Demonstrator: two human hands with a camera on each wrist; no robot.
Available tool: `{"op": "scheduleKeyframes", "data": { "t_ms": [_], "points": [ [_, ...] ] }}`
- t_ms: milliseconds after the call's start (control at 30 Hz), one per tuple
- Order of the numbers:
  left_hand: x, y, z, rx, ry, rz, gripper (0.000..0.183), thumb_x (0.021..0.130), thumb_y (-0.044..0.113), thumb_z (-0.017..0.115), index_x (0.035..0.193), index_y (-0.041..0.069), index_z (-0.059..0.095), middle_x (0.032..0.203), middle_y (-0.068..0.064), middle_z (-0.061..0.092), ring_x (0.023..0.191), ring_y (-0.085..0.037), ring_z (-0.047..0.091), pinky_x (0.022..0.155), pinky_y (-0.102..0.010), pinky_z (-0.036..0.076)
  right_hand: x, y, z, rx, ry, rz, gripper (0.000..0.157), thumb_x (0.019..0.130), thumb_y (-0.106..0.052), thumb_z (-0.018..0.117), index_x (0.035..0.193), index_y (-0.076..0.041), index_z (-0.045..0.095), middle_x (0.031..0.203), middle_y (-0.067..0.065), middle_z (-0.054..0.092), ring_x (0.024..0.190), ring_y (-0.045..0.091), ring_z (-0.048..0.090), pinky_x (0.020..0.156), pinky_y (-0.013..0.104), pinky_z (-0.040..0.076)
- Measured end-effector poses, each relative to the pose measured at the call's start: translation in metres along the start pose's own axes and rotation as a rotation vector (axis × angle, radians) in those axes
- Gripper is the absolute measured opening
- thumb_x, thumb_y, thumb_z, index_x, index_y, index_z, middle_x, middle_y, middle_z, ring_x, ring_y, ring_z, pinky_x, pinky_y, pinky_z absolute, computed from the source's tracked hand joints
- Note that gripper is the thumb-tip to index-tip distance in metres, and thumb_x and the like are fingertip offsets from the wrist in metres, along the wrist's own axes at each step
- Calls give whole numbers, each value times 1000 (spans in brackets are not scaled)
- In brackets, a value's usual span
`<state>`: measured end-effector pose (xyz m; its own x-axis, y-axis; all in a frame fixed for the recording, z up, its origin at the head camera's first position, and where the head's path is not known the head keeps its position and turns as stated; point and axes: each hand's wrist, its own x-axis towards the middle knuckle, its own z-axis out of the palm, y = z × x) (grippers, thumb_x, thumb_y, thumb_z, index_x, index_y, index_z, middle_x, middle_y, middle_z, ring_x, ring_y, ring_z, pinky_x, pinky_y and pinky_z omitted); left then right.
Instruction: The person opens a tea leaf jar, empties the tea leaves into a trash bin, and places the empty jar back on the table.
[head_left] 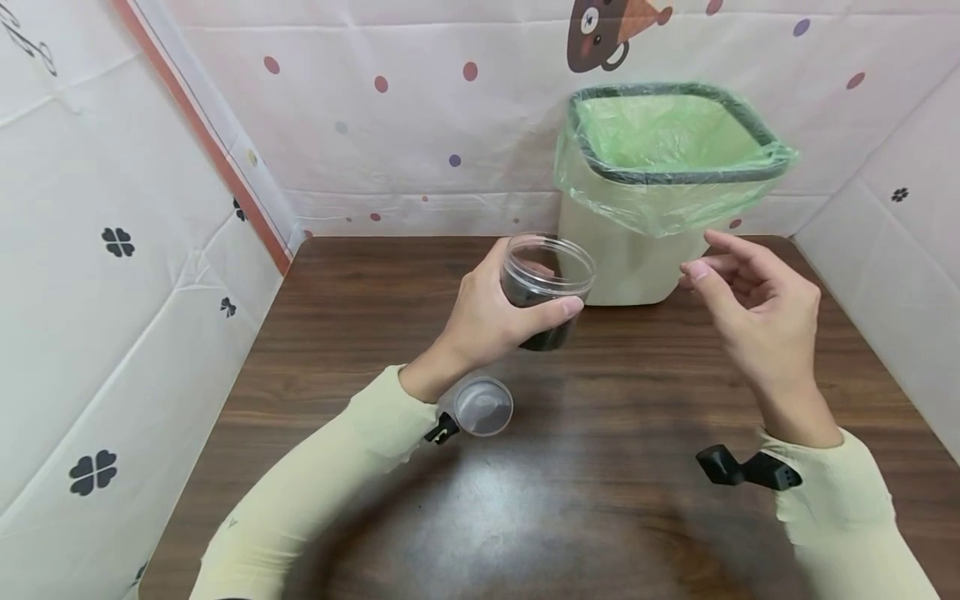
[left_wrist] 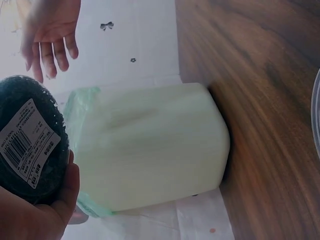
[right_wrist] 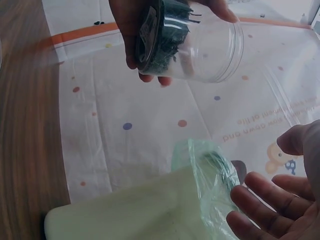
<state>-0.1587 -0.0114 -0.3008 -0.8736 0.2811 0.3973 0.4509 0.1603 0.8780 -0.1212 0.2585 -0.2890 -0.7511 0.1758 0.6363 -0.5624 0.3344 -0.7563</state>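
1. Gripping clear jar (head_left: 547, 287) in left hand (head_left: 502, 308), with thumb laid along near wall and fingers wrapped round far side.
2. Raised above table (head_left: 585, 467), in front of and left of bin (head_left: 630, 262); leaning slightly, uncapped, with label (left_wrist: 29, 145) on base.
3. Nothing visible in right hand (head_left: 761, 312): fingers relaxed and slightly bent, apart from thumb; near bin, well apart from jar. Contact with bin's green liner (head_left: 660, 212): cannot tell.
4. Noted on table, nearer than jar: clear round lid (head_left: 483, 407).
5. Visible through jar wall: dark shredded contents (right_wrist: 170, 32), settled toward base. Probably light and loose, so apt to spill with any sudden tip.
6. Best handled with a firm, even hold, without squeezing; probably thin plastic, liable to flex.
7. Turn slowly from left wrist. Keep fingertips off the mouth. Bring right hand to lower wall if steadying seems needed. Avoid brushing loose liner folds.
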Motion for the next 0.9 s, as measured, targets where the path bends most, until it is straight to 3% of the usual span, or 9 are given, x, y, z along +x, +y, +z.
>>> {"op": "scheduleKeyframes", "data": {
  "t_ms": [233, 500, 733, 900],
  "points": [
    [5, 4, 0, -6, -6, -11, 63, 75, 38, 86, 129, 24, 57, 103, 8, 70, 91, -8, 68, 82, -31, 55, 8, 1, -6, 54, 8, -9, 30, 89, 4, 70, 119, 7, 70, 85, 8, 73, 74, 13, 70, 70, 19, 54],
    [9, 8, -1, -31, -29, -20, 63, 75, 38, 86, 128, 22, 57, 104, 6, 70, 92, -10, 69, 82, -30, 55, 14, 1, -13, 267, 51, 114, 29, 88, 9, 68, 117, 9, 69, 84, 10, 74, 72, 16, 71, 68, 18, 55],
    [13, 12, -2, -50, -43, -14, 66, 76, 37, 86, 131, 16, 56, 106, 3, 71, 94, -11, 69, 83, -30, 55, 22, 0, -21, 193, 78, 144, 30, 89, 3, 71, 119, 5, 69, 84, 9, 75, 69, 14, 71, 64, 17, 55],
    [13, 13, -1, -46, -48, -14, 64, 76, 37, 86, 130, 19, 56, 106, 5, 71, 94, -10, 69, 84, -30, 54, 30, 2, -26, 201, 81, 162, 34, 89, 1, 73, 122, 5, 67, 84, 9, 75, 69, 15, 71, 62, 18, 55]
  ]
}}
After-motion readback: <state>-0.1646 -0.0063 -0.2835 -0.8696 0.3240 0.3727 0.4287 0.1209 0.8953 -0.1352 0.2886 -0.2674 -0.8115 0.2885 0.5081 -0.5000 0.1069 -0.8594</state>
